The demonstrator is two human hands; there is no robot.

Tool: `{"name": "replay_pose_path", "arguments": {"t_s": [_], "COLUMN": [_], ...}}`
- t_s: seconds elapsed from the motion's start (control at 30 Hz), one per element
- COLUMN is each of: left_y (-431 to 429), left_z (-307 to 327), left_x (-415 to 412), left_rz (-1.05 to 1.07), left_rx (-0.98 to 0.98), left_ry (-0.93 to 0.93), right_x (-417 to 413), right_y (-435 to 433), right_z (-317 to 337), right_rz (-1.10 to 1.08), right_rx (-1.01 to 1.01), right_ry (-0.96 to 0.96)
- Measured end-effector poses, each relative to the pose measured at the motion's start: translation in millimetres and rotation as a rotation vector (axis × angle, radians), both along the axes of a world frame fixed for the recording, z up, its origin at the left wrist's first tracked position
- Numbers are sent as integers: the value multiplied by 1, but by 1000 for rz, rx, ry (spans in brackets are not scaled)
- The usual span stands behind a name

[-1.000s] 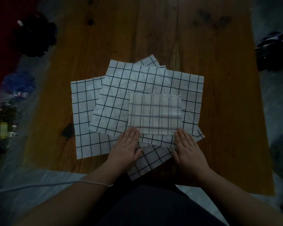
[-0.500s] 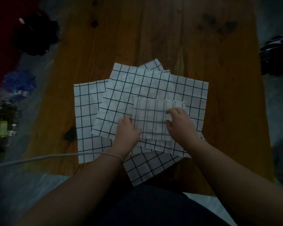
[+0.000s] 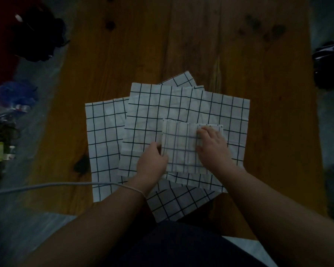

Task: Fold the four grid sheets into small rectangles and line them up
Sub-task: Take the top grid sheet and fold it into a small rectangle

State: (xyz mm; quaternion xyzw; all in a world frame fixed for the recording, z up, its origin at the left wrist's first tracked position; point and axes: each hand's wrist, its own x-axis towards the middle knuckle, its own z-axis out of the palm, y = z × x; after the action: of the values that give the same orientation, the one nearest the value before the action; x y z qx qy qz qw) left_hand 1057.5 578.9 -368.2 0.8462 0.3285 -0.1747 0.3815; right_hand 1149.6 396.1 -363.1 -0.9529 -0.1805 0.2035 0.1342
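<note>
A folded grid sheet [image 3: 181, 147] lies as a small square on top of three overlapping unfolded grid sheets [image 3: 162, 106] in the middle of the wooden table [image 3: 210, 45]. My left hand [image 3: 151, 163] holds the folded sheet at its left edge, fingers curled at the edge. My right hand [image 3: 213, 147] covers its right side, with fingers curled at the upper right part. Whether the right fingers pinch a layer is hard to tell in the dim light.
One unfolded sheet [image 3: 104, 139] sticks out left, another [image 3: 177, 203] pokes over the near table edge. A white cable [image 3: 46, 186] runs from my left wrist off to the left. Dark clutter [image 3: 39, 35] lies on the floor left, a dark object [image 3: 330, 64] right.
Both hands moved from the near edge of the folded sheet up onto it, the left to its left edge, the right over its right side.
</note>
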Motion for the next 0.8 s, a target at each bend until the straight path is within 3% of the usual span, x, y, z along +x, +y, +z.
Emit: {"name": "replay_pose_path", "arguments": {"t_s": [0.23,0.43,0.67,0.8], "left_y": [15,32,38,38], "left_z": [5,7,27,30], "left_x": [-3,-3,1,12], "left_rz": [-38,-92,-254,-187], "left_rx": [-15,-137,-200,-241], "left_ry": [-153,-201,-264,-266], "right_x": [18,43,43,34], "right_y": [5,14,10,-4], "right_z": [4,3,13,17], "right_rz": [-13,10,-93,-81], "right_rx": [109,74,413,359], "right_ry": [3,84,311,284]}}
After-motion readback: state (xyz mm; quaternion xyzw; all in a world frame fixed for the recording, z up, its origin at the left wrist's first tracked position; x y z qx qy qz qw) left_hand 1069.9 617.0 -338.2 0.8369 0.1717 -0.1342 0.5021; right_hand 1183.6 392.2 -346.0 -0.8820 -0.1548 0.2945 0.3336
